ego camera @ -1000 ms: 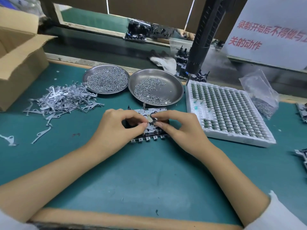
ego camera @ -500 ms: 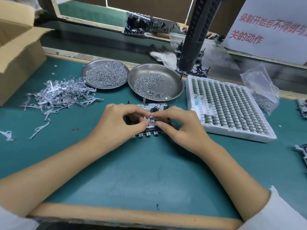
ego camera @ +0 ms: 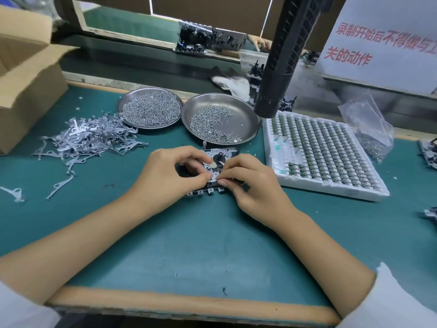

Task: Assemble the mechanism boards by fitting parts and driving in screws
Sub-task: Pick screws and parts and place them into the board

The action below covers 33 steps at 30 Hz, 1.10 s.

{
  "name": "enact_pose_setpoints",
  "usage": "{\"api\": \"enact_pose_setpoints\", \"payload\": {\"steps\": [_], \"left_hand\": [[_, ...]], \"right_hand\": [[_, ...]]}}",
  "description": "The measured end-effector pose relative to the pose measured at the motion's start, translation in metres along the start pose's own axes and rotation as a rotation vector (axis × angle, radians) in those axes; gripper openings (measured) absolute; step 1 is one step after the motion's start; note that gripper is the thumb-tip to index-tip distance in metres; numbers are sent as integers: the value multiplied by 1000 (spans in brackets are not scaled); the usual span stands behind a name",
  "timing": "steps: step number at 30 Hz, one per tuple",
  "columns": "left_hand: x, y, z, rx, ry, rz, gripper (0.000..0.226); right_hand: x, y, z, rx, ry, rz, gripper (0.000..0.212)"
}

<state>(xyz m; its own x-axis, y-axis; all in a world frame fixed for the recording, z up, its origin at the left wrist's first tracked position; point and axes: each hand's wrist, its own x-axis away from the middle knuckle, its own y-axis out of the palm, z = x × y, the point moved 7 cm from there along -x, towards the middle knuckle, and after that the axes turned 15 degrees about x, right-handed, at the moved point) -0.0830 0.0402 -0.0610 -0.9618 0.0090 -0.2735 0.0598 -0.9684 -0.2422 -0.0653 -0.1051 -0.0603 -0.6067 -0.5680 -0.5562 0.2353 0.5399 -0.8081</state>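
Observation:
A grey metal mechanism board [ego camera: 218, 158] with a black round part lies on the green mat at the middle. My left hand [ego camera: 165, 176] covers its left half, thumb and forefinger curled onto the plate. My right hand [ego camera: 255, 183] holds its right side, thumb and forefinger pinching a small part against the board's lower edge. Two steel dishes hold screws: a full left dish [ego camera: 150, 108] and a half-covered right dish [ego camera: 246, 119]. A pile of flat grey metal levers [ego camera: 89, 138] lies to the left. A white tray [ego camera: 319, 152] of small green parts sits to the right.
A black electric screwdriver [ego camera: 281, 67] hangs above the right dish and the tray. An open cardboard box [ego camera: 26, 86] stands at the far left. A clear bag of screws [ego camera: 371, 133] lies behind the tray. More mechanism boards [ego camera: 428, 155] sit at the right edge.
Both hands stay on the board; the fingertips have shifted slightly toward its lower right edge. The camera has tipped a little, nothing else has moved.

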Motion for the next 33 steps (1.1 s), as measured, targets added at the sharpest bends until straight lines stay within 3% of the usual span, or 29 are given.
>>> {"api": "enact_pose_setpoints", "payload": {"steps": [7,13,20,25,27,30,33], "left_hand": [[-2,-2,-1,-45,8,-12,23],[-3,-2,-4,12,-9,-30,25],[-5,-2,4,-36,54,-62,27],[-38,-42,12,-281,184,177,18],[-65,-63,5,-490,112,259,26],[-98,-75,-19,-792,-91,174,39],[-110,-74,-37,-816,-208,107,33]], "right_hand": [[0,2,0,-9,47,24,5],[0,-4,18,-349,240,70,17],[1,-4,29,-460,375,150,20],[1,-5,30,-449,373,171,20],[1,-4,29,-418,350,178,21],[1,-2,29,-410,346,169,21],[2,-2,31,-417,352,170,21]]}}
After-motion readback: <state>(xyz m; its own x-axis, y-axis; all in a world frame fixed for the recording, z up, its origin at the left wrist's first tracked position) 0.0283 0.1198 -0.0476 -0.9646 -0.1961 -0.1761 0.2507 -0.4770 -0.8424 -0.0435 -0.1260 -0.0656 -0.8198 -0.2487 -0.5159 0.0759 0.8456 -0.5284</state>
